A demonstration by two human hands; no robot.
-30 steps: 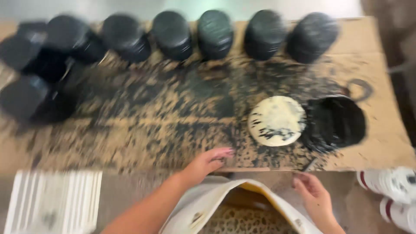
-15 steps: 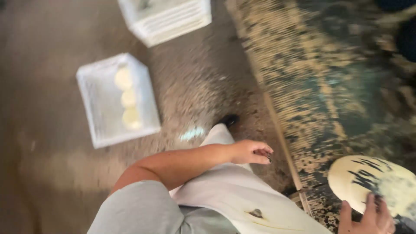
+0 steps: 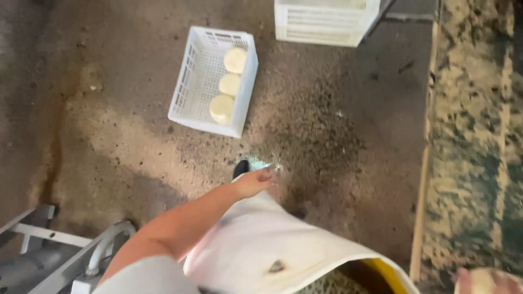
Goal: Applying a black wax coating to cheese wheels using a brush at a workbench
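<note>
My left hand (image 3: 255, 181) reaches out over the brown floor with its fingers loosely extended and nothing in it. It hangs just past the tip of a black shoe (image 3: 241, 167) and above my white apron (image 3: 261, 245). Further out on the floor lies a white slatted crate (image 3: 188, 81) holding three pale round discs (image 3: 222, 109) in a row. Only a sliver of my right hand (image 3: 463, 279) shows at the bottom right corner. It lies against a pale round thing (image 3: 487, 282) at the table's edge, and its grip is cut off by the frame.
A table (image 3: 474, 136) with a pale top spattered in black runs down the right side. A second white crate (image 3: 327, 22) stands at the top. A grey metal frame (image 3: 54, 256) sits at the bottom left. A yellow rim (image 3: 384, 272) shows under the apron.
The view has swung from the table with its black rounds down to the floor. The crate now sits nearer the middle, and my left arm stretches further out.
</note>
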